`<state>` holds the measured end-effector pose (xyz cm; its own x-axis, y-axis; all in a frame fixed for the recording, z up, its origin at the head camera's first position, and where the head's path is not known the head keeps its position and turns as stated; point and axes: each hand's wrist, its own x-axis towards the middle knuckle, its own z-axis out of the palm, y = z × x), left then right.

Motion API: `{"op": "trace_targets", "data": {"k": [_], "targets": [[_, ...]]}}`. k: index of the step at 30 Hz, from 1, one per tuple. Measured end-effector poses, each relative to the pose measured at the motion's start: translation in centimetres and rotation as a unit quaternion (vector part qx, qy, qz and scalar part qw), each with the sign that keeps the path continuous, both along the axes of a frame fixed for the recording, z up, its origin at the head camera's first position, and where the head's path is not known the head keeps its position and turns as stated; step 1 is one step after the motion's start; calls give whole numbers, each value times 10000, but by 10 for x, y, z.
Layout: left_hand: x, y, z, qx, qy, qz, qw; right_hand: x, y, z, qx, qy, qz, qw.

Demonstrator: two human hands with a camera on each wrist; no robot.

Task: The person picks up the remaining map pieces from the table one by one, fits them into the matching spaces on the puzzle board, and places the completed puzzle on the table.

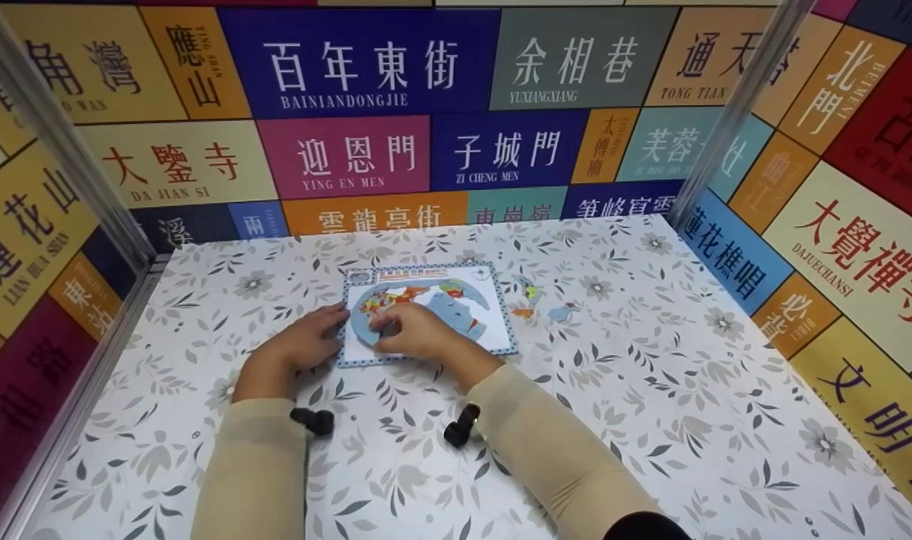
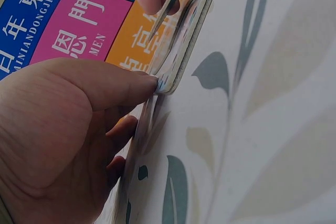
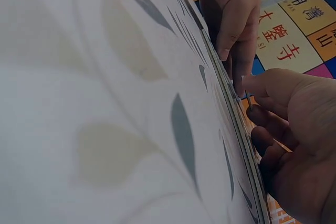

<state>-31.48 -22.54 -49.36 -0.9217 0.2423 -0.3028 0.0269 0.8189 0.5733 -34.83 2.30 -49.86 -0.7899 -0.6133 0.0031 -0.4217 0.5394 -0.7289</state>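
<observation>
A flat world map puzzle board (image 1: 501,330) with a blue dotted border lies on the table. My left hand (image 1: 306,337) rests at its left edge. In the left wrist view, the thumb (image 2: 139,87) touches the board's corner and the other fingers lie beside it. My right hand (image 1: 418,334) is over the left part of the map, its thumb and index finger pinching a thin puzzle piece (image 2: 165,11). That piece is tilted edge-on in the left wrist view, and its face is mostly hidden. Colourful landmasses fill parts of the map.
Several loose puzzle pieces lie right of the board, among them a green-tipped one (image 1: 531,291), an orange one (image 1: 523,313) and a blue one (image 1: 563,313). The flowered tabletop (image 1: 613,420) extends around. Panels with Chinese lettering (image 1: 351,150) enclose the back and sides.
</observation>
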Motion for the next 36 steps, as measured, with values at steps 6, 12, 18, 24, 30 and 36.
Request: {"op": "trace_targets", "data": {"k": [6, 12, 18, 24, 30, 36], "targets": [[1, 1, 2, -25, -61, 8, 10000, 0, 0, -1, 178, 171, 108, 9996], [0, 1, 1, -79, 16, 21, 10000, 0, -1, -3, 193, 238, 204, 9993], [-1, 1, -1, -49, -25, 27, 10000, 0, -1, -2, 251, 338, 224, 9989], [-1, 1, 0, -42, 19, -12, 10000, 2, 0, -1, 213, 361, 159, 9990], [0, 0, 1, -38, 36, -31, 10000, 3, 0, 0, 254, 340, 146, 9990], [-1, 0, 0, -33, -8, 11, 10000, 3, 0, 1, 304, 233, 151, 9992]]}}
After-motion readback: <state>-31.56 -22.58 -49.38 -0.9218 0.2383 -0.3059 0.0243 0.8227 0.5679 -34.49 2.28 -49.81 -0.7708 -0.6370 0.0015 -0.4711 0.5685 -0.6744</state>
